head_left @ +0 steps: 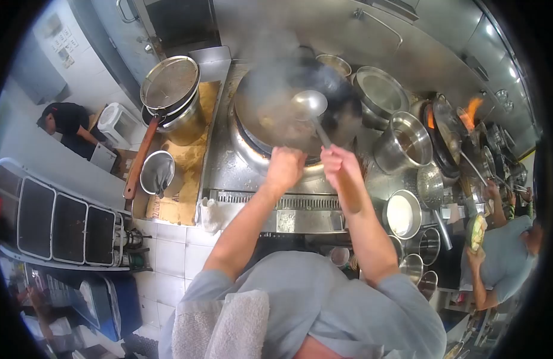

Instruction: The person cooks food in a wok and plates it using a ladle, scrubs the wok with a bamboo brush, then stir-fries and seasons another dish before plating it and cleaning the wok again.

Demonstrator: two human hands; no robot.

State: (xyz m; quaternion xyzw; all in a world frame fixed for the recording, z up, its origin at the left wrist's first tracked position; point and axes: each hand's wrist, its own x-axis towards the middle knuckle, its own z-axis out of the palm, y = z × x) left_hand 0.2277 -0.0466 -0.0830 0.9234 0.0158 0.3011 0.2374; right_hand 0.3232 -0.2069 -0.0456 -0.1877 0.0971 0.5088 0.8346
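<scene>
A large dark wok [342,113] sits on the stove's round burner, with smoke or steam rising from it and blurring its contents. My left hand [285,167] is closed at the wok's near rim; the exact grip is hidden under the fingers. Just to its right, my right hand [341,166] is wrapped around the handle of a metal ladle [310,104]. The ladle's round bowl is over the wok, near its middle.
Right of the wok stand a steel pot [403,140], a round pan [381,93] and a white-filled container [402,214]. Left are a strainer [170,82] over a pot and a metal container [158,172]. A co-worker [497,257] holds a plate of food near a flaming wok [445,128]; another person [67,128] bends at left.
</scene>
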